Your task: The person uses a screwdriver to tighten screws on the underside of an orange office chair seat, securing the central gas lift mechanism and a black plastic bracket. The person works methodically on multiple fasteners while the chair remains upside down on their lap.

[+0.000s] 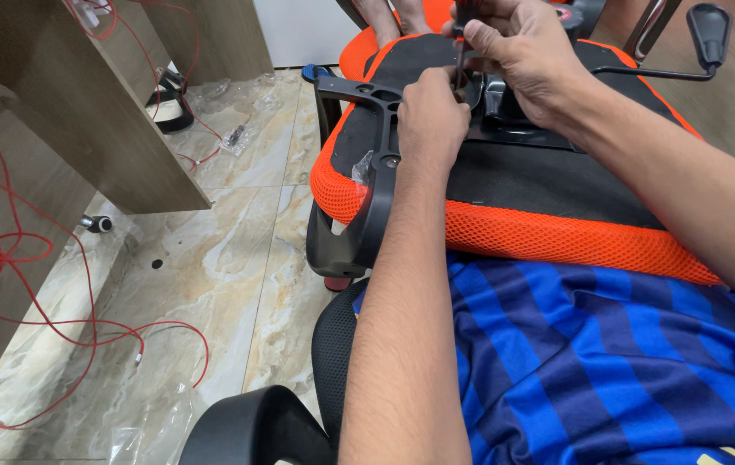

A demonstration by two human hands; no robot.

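**Two hands at the underside of an upturned chair seat**

An orange mesh seat [505, 232] lies bottom-up across the person's lap, just above the blue striped shirt [608, 362]. Turned this way, its black underside faces the camera and puts the metal mechanism [505, 103] at its middle within reach of both hands.

The left hand [429, 120] rests on the seat just left of the mechanism, its grip closed around something small that cannot be made out, apparently steadying the work. The right hand [527, 52] sits above the mechanism, its grip pinched shut on a thin dark tool [460, 34] that points down toward the plate; what kind of tool it is cannot be told.

One black armrest [367, 172] is fixed along the seat's left edge, and one lever [694, 52] sticks out from the mechanism at the seat's far right.

Left of the seat, on the marble floor [213, 284], lie one tangled red cable [6, 258] beside a wooden panel [66, 103], and two or three clear plastic bags, one [234, 138] near the panel's far end. Below the seat, part of another black armrest [256, 426] shows. At the seat's far end, a second person's bare feet [393, 17] are just visible.
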